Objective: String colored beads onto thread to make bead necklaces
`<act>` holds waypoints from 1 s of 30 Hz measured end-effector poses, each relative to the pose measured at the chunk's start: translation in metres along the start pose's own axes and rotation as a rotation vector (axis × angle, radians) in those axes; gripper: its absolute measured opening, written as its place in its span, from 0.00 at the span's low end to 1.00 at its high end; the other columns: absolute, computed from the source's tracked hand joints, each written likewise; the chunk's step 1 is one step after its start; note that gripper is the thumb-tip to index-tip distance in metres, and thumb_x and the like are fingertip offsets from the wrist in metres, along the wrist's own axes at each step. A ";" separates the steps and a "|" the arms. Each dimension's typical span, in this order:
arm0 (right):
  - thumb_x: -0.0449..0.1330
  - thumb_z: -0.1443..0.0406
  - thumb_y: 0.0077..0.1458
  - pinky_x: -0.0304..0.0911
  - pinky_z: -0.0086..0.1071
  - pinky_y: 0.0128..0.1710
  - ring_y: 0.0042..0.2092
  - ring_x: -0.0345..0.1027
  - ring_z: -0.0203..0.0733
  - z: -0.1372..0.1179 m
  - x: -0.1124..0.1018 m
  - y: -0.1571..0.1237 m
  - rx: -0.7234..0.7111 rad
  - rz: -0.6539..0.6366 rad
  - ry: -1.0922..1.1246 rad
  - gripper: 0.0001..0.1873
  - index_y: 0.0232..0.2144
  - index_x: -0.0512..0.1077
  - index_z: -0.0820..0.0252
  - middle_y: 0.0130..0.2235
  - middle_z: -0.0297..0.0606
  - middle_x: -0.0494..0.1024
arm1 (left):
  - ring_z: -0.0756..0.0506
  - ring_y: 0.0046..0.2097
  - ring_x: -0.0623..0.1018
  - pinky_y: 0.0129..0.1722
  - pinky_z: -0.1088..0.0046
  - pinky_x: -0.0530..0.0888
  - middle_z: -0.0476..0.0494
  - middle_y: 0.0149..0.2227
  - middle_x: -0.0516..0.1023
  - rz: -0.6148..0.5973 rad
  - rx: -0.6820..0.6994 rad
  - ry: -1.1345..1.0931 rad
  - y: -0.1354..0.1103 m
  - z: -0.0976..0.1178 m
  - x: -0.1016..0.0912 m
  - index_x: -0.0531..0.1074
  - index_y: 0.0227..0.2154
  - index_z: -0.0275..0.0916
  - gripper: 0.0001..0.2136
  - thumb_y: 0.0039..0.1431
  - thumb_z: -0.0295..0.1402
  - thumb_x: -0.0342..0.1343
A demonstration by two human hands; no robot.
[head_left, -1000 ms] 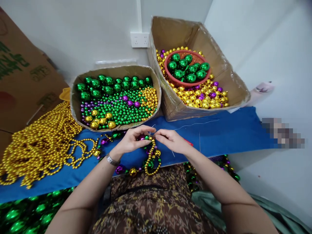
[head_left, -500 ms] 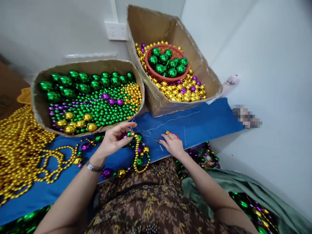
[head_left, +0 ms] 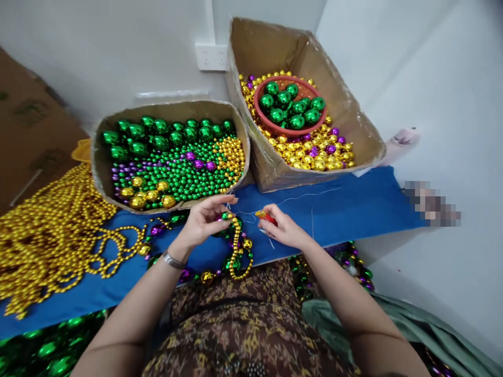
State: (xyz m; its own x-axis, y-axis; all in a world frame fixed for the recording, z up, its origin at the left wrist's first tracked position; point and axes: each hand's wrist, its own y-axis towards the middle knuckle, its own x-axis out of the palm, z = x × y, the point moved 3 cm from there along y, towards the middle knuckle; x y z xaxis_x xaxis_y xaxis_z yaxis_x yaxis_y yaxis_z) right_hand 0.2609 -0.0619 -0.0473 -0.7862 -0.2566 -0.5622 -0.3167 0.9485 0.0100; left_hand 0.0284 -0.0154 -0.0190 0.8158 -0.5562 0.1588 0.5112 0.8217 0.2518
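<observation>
My left hand (head_left: 206, 220) is closed, thumb and fingers pinching the end of a bead strand, near a small green bead and a white thread. From this grip a loop of gold beads (head_left: 236, 241) hangs over the table edge, among larger green, purple and gold balls. My right hand (head_left: 286, 228), just to the right, is closed around a small red-and-yellow tool (head_left: 268, 217); its exact kind is partly hidden by the fingers. A thin white thread (head_left: 302, 197) trails across the blue cloth (head_left: 353, 204) behind the hands.
Behind my left hand stands a cut-down carton (head_left: 94, 173) of green, gold and purple beads. A taller carton (head_left: 271, 175) holds gold beads and a red basket (head_left: 261, 118) of green balls. Gold bead strands (head_left: 58, 225) are heaped at left.
My right hand has picked up the red-and-yellow tool from the cloth and brought it nearer my left hand. My left hand keeps its pinch. The whole view has shifted.
</observation>
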 end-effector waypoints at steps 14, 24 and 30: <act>0.54 0.55 0.62 0.60 0.29 0.31 0.29 0.65 0.35 -0.070 -0.001 0.036 -0.238 0.045 -0.080 0.12 0.42 0.65 0.56 0.30 0.31 0.73 | 0.50 0.40 0.78 0.38 0.77 0.76 0.37 0.54 0.74 -0.022 -0.003 -0.026 -0.003 0.001 0.001 0.72 0.53 0.43 0.26 0.49 0.24 0.65; 0.42 0.47 0.65 0.58 0.34 0.37 0.36 0.64 0.40 -0.082 -0.002 0.047 -0.374 0.052 -0.193 0.26 0.32 0.68 0.58 0.31 0.37 0.72 | 0.50 0.39 0.77 0.37 0.77 0.75 0.37 0.54 0.74 -0.016 0.115 0.114 -0.006 0.012 0.005 0.70 0.54 0.43 0.25 0.52 0.24 0.63; 0.42 0.50 0.66 0.57 0.35 0.37 0.35 0.62 0.40 -0.088 -0.001 0.053 -0.423 0.090 -0.259 0.24 0.30 0.67 0.58 0.30 0.37 0.71 | 0.50 0.40 0.77 0.40 0.75 0.75 0.39 0.54 0.73 0.035 0.249 0.226 -0.004 0.022 0.010 0.70 0.55 0.46 0.25 0.53 0.23 0.61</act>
State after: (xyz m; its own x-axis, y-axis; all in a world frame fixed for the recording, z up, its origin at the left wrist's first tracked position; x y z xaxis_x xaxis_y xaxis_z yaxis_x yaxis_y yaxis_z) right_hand 0.1982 -0.0282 0.0271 -0.6796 -0.0717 -0.7301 -0.4833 0.7924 0.3721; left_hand 0.0279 -0.0271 0.0025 0.8853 -0.4636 -0.0371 0.4228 0.7688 0.4797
